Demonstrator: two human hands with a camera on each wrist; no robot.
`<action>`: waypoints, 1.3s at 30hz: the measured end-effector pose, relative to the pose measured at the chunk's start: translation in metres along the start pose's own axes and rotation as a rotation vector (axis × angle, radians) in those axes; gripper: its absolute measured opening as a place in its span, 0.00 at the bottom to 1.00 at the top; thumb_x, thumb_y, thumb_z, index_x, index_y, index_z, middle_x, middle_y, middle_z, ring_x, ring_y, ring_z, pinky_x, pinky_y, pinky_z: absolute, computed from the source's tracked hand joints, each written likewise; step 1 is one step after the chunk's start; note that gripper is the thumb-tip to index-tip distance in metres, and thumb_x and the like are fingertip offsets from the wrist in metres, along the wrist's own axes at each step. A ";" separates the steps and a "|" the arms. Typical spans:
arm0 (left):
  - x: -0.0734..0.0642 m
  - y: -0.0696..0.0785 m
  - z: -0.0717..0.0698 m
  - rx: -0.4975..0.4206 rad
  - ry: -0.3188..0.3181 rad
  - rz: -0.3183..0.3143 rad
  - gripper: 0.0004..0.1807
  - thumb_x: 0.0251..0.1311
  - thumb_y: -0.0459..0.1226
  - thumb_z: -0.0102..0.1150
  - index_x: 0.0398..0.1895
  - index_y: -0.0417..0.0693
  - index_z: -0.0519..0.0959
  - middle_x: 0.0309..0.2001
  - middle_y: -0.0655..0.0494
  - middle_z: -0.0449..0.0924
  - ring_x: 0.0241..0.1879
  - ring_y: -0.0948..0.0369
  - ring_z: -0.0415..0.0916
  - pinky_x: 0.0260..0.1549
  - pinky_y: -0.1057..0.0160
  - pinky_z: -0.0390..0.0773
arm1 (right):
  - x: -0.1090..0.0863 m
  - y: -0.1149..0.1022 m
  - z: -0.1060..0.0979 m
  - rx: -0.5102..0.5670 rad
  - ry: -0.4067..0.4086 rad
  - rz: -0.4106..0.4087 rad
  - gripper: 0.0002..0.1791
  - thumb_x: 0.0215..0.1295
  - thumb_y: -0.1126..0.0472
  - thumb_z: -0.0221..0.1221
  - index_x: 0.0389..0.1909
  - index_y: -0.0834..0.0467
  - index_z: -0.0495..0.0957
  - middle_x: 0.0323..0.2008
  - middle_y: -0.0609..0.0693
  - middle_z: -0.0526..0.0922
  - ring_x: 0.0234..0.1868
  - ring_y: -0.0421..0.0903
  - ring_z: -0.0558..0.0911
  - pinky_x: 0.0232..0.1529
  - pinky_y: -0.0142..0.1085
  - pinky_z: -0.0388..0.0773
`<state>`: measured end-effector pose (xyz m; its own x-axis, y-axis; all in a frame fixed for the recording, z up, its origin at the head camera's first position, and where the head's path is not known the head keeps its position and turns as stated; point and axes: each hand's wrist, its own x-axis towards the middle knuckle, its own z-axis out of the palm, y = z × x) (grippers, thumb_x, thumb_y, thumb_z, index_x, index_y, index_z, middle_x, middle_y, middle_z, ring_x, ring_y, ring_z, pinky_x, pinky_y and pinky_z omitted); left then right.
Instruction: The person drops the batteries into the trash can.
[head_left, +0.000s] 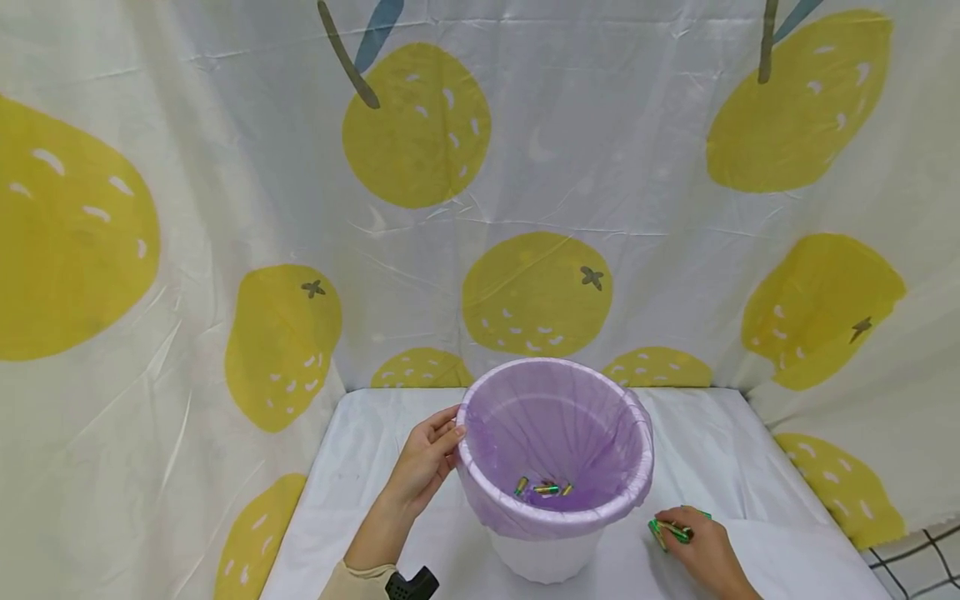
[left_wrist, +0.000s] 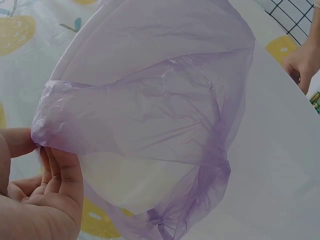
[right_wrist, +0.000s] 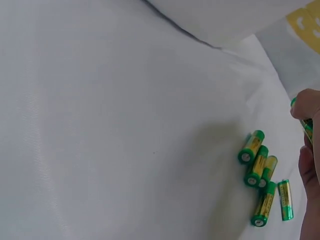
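Note:
A white waste bin (head_left: 542, 557) is lined with a thin purple plastic bag (head_left: 555, 400) folded over its rim. My left hand (head_left: 429, 458) pinches the lined rim at its left side, thumb (left_wrist: 20, 141) outside and fingers curled below. Several green-and-gold batteries (head_left: 547, 490) lie at the bottom of the bag. To the right of the bin, low by the table, my right hand (head_left: 705, 554) holds green batteries in its fingers; in the right wrist view one battery (right_wrist: 307, 129) shows there, partly hidden by the hand. Beneath it, several loose batteries (right_wrist: 256, 167) lie in a cluster.
A white cloth covers the table (head_left: 780, 533). Behind and beside it hangs a pale curtain (head_left: 660, 267) printed with yellow fruit. A dark wire grid (head_left: 926, 560) shows at the lower right, past the table edge.

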<state>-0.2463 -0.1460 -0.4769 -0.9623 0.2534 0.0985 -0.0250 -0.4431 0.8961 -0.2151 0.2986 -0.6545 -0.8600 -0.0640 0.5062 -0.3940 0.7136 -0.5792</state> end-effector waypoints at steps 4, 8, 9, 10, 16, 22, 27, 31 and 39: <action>0.000 0.000 0.000 0.001 -0.001 -0.003 0.29 0.74 0.26 0.53 0.73 0.24 0.59 0.46 0.49 0.79 0.41 0.62 0.80 0.39 0.67 0.82 | 0.005 -0.003 -0.004 0.008 0.010 0.025 0.16 0.44 0.75 0.76 0.33 0.55 0.88 0.33 0.43 0.86 0.31 0.31 0.78 0.28 0.25 0.76; 0.001 0.000 0.000 -0.001 -0.005 -0.005 0.29 0.74 0.26 0.53 0.73 0.24 0.59 0.47 0.48 0.79 0.41 0.61 0.80 0.40 0.67 0.82 | 0.008 -0.003 -0.008 0.013 0.026 0.025 0.16 0.43 0.75 0.75 0.33 0.56 0.88 0.33 0.42 0.86 0.30 0.31 0.77 0.29 0.22 0.73; 0.001 0.000 0.000 0.000 -0.005 -0.005 0.29 0.74 0.26 0.53 0.73 0.24 0.59 0.47 0.48 0.79 0.41 0.61 0.80 0.40 0.67 0.82 | 0.009 -0.003 -0.009 0.016 0.024 0.031 0.16 0.44 0.75 0.75 0.33 0.56 0.88 0.32 0.41 0.85 0.30 0.31 0.77 0.29 0.22 0.73; 0.001 0.000 0.000 -0.001 -0.004 -0.004 0.29 0.74 0.26 0.53 0.73 0.24 0.59 0.47 0.48 0.79 0.41 0.61 0.80 0.40 0.67 0.82 | 0.010 -0.003 -0.010 0.019 0.023 0.032 0.16 0.44 0.75 0.75 0.33 0.55 0.88 0.32 0.41 0.85 0.30 0.32 0.77 0.29 0.22 0.73; 0.000 0.000 0.000 0.005 -0.009 -0.004 0.29 0.74 0.26 0.53 0.74 0.24 0.58 0.47 0.49 0.80 0.41 0.62 0.80 0.39 0.67 0.82 | 0.014 -0.004 -0.015 0.034 0.022 0.019 0.16 0.44 0.75 0.74 0.33 0.55 0.88 0.32 0.39 0.85 0.30 0.32 0.78 0.29 0.23 0.73; 0.000 0.000 0.000 0.004 -0.016 -0.001 0.29 0.74 0.26 0.52 0.74 0.24 0.58 0.47 0.49 0.80 0.41 0.62 0.81 0.39 0.67 0.83 | 0.019 -0.008 -0.021 0.021 0.008 0.035 0.16 0.45 0.74 0.75 0.32 0.51 0.88 0.32 0.38 0.86 0.30 0.32 0.77 0.28 0.28 0.75; 0.000 0.000 0.000 0.006 -0.019 -0.001 0.29 0.74 0.26 0.52 0.74 0.24 0.58 0.47 0.49 0.80 0.41 0.62 0.81 0.40 0.67 0.83 | 0.022 -0.010 -0.024 0.018 0.020 -0.002 0.16 0.44 0.75 0.74 0.32 0.54 0.88 0.32 0.39 0.85 0.29 0.32 0.75 0.27 0.25 0.72; 0.000 0.000 0.000 0.002 -0.011 -0.003 0.29 0.74 0.26 0.52 0.74 0.24 0.58 0.47 0.49 0.80 0.41 0.62 0.81 0.39 0.67 0.82 | 0.026 -0.012 -0.027 0.038 0.029 -0.055 0.17 0.42 0.77 0.73 0.32 0.54 0.88 0.30 0.39 0.84 0.26 0.32 0.73 0.25 0.23 0.69; 0.001 0.000 0.000 -0.006 -0.008 -0.003 0.28 0.74 0.25 0.52 0.73 0.24 0.59 0.45 0.50 0.80 0.39 0.62 0.81 0.38 0.68 0.82 | 0.036 -0.019 -0.035 0.047 0.022 -0.074 0.17 0.44 0.77 0.72 0.32 0.54 0.88 0.29 0.39 0.84 0.25 0.32 0.71 0.25 0.25 0.67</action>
<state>-0.2467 -0.1454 -0.4769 -0.9600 0.2619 0.0996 -0.0293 -0.4474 0.8939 -0.2272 0.3072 -0.6029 -0.8207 -0.0999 0.5626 -0.4717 0.6741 -0.5684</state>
